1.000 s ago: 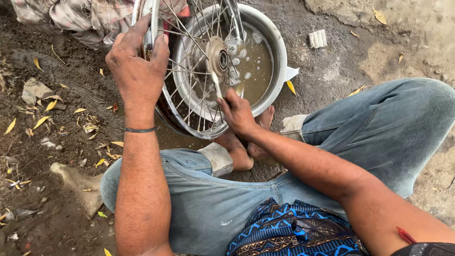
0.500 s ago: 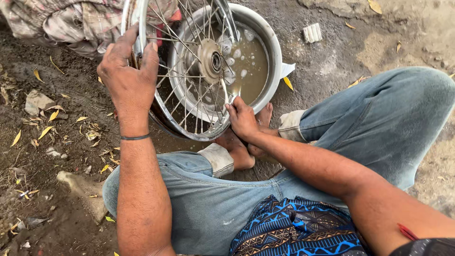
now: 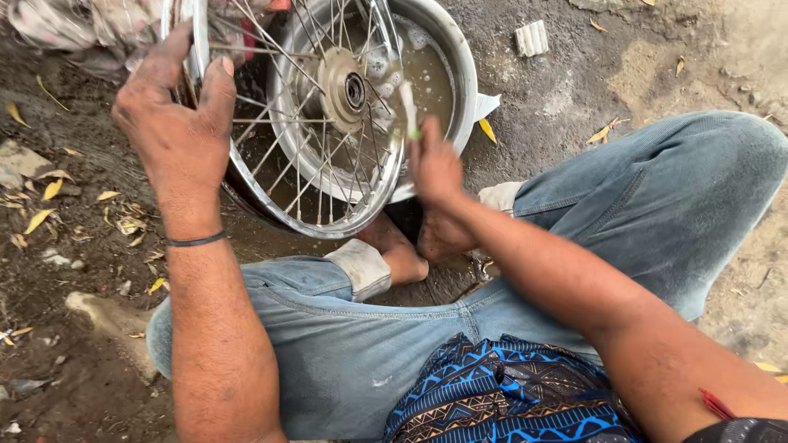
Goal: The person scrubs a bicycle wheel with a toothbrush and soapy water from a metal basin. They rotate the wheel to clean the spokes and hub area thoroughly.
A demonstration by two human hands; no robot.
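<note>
We grip the shiny chrome spoked wheel (image 3: 320, 123) by its rim with our left hand (image 3: 176, 123), fingers wrapped over the top, holding it upright and tilted above the round metal basin of murky soapy water (image 3: 447, 70). Our right hand (image 3: 435, 164) is closed around a small pale brush (image 3: 408, 107) pressed against the spokes beside the hub.

This is an outdoor, roadside-style repair spot on bare dirt ground (image 3: 74, 344) strewn with dry yellow leaves (image 3: 37, 220). A chrome spoked wheel (image 3: 295, 123) leans over a round metal basin of murky soapy water (image 3: 439, 78).
</note>
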